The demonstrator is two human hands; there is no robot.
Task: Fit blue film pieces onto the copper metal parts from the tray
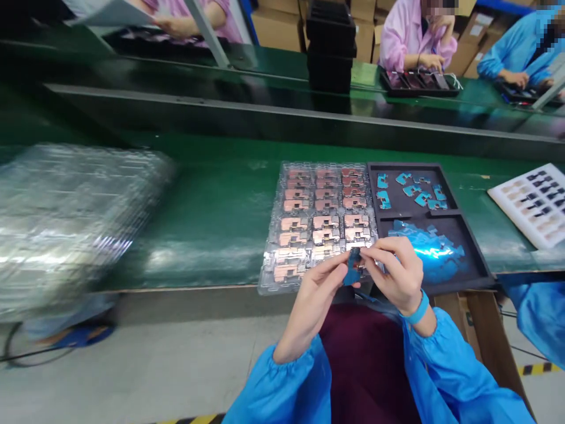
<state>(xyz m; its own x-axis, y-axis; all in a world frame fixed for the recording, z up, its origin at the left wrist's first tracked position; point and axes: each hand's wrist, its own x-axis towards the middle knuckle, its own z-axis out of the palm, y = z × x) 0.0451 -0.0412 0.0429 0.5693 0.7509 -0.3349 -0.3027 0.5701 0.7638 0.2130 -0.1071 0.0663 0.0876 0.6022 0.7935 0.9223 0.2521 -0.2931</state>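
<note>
My left hand [315, 294] and my right hand [395, 272] meet over the near edge of the bench, both pinching one small blue-filmed part [353, 268] between fingertips. Just beyond them lies a clear plastic tray [276, 235] filled with rows of copper-coloured parts [325, 221]. To its right sits a black two-compartment tray [472, 247]: the far compartment holds several blue-filmed parts [412, 191], the near one a heap of peeled blue film [430, 250]. I wear blue sleeves and a blue wrist strap [417, 311] on the right wrist.
A blurred stack of clear trays [66, 218] stands at the left on the green bench [212, 200]. A white sheet of dark and tan parts [532, 203] lies at far right. Black stacked trays [330, 44] rise behind; other people in pink and blue work across the line.
</note>
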